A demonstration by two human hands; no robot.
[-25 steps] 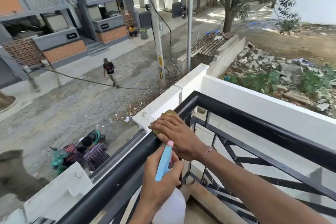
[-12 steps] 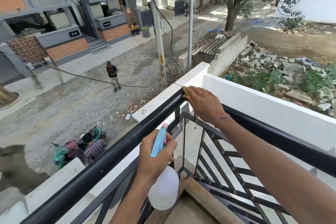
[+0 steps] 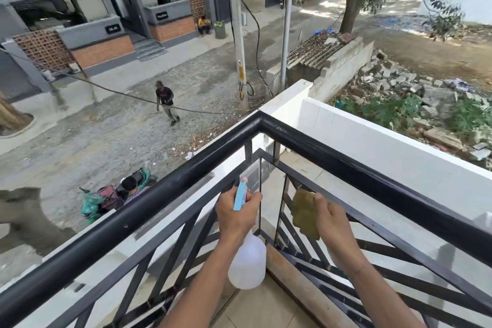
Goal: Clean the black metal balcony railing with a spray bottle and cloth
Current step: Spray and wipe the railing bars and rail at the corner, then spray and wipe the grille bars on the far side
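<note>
1. Far left and below me lies a gravel lane (image 3: 111, 141); a person on a loaded scooter (image 3: 117, 197) waits close under the balcony, and another person (image 3: 166, 101) walks further up the lane.
2. The black metal railing (image 3: 170, 184) crosses the view from the lower left up to a corner at centre, then runs down to the right edge. Its round top rail sits above thinner diagonal bars.
3. My left hand (image 3: 235, 214) is below the top rail, just left of the corner post. Its fingers are curled round the neck of the spray bottle (image 3: 247, 263), one finger on the trigger.
4. The bottle has a blue head with a pink tip pointing up towards the top rail, and its cloudy white body hangs below my fist, over the balcony floor.
5. My right hand (image 3: 332, 224) is just right of the bottle, inside the right-hand panel of the railing. It grips an olive-brown cloth (image 3: 304, 213), thumb on top and fingers folded behind.
6. The cloth is pressed against one slanted bar under the top rail.
7. Beyond the railing stands a white parapet wall (image 3: 372, 141), and past it a rubble heap (image 3: 404, 88) with green weeds.
</note>
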